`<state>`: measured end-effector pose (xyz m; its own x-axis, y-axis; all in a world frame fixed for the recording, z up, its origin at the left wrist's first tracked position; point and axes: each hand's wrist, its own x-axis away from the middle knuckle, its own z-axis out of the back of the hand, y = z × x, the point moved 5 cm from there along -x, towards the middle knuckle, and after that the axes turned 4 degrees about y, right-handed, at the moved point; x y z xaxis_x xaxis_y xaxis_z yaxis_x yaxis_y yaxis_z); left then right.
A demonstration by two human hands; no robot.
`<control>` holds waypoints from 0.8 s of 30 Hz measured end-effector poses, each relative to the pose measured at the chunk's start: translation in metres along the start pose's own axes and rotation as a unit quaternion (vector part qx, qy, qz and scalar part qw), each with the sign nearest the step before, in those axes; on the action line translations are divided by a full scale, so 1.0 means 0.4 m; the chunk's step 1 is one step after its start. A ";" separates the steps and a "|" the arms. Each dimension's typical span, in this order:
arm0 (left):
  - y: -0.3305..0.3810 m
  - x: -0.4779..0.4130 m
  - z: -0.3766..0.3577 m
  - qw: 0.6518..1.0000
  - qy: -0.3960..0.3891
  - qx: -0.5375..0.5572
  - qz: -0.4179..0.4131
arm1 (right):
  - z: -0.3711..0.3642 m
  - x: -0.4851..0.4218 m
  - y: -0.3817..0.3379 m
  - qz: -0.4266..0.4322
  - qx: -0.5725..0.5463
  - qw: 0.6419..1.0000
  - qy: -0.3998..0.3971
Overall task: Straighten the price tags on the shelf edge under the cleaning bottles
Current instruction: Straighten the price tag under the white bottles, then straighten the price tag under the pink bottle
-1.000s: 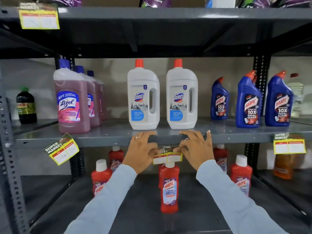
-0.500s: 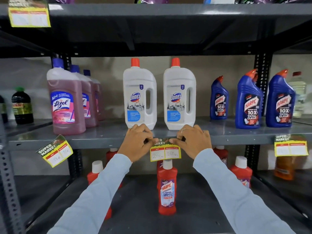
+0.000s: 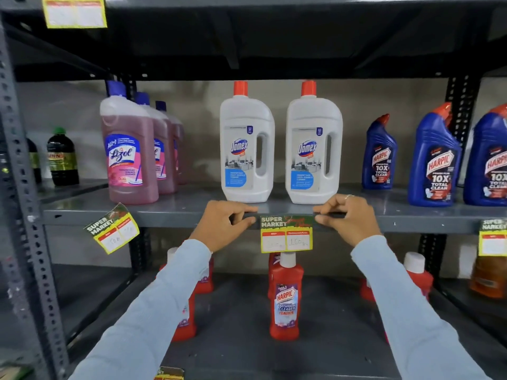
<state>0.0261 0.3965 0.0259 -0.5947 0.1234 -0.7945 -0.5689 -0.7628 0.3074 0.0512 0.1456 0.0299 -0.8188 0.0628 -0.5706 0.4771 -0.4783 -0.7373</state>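
Observation:
A yellow middle price tag (image 3: 286, 235) hangs level on the grey shelf edge (image 3: 170, 218) under two white Domex bottles (image 3: 247, 149). My left hand (image 3: 223, 224) pinches the dark strip at the tag's upper left corner. My right hand (image 3: 349, 218) pinches the same strip at the upper right corner. Under the pink Lizol bottles (image 3: 129, 157), a left price tag (image 3: 112, 229) hangs tilted, with its right end up. A right price tag (image 3: 493, 237) sits level below the blue Harpic bottles (image 3: 432, 163) and is cut off by the frame.
Red Harpic bottles (image 3: 285, 294) stand on the lower shelf right below my hands. A perforated steel upright (image 3: 26, 204) runs down the left side. Dark bottles (image 3: 61, 157) stand far left. Another tag (image 3: 75, 10) hangs from the top shelf, and one more tag (image 3: 168, 373) shows at the bottom edge.
The middle tag has risen from below the shelf edge, where it lay folded flat, and now hangs face-out and level on it. Both hands have moved up and apart to its top corners.

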 end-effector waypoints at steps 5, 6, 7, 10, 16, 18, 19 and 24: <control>-0.059 0.074 0.125 0.997 -0.059 0.008 -0.051 | -0.050 0.082 -0.090 0.076 -0.011 0.995 0.069; -0.076 0.082 0.162 0.996 -0.072 0.002 -0.051 | -0.100 0.109 -0.123 0.097 0.001 0.994 0.047; -0.089 0.090 0.200 0.994 -0.087 -0.017 -0.062 | -0.161 0.134 -0.155 0.117 0.023 0.993 0.017; -0.144 0.088 0.313 0.982 -0.076 -0.140 -0.100 | -0.342 0.180 -0.239 0.180 0.091 0.979 -0.035; -0.377 0.144 0.531 0.986 0.046 -0.163 0.007 | -0.663 0.184 -0.398 0.210 0.168 0.958 -0.097; -0.457 0.182 0.547 0.984 0.030 -0.173 0.037 | -0.730 0.168 -0.448 0.208 0.190 0.953 -0.116; -0.493 0.201 0.544 0.982 0.007 -0.184 0.050 | -0.758 0.162 -0.471 0.200 0.207 0.949 -0.126; -0.574 0.233 0.511 0.977 -0.045 -0.207 0.011 | -0.825 0.133 -0.543 0.169 0.266 0.937 -0.153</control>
<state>-0.0147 0.7128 -0.0117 -0.6626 0.1458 -0.7346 -0.2882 -0.9550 0.0704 0.0095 0.5417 0.0405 -0.7421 -0.3854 -0.5484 0.5649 -0.8000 -0.2023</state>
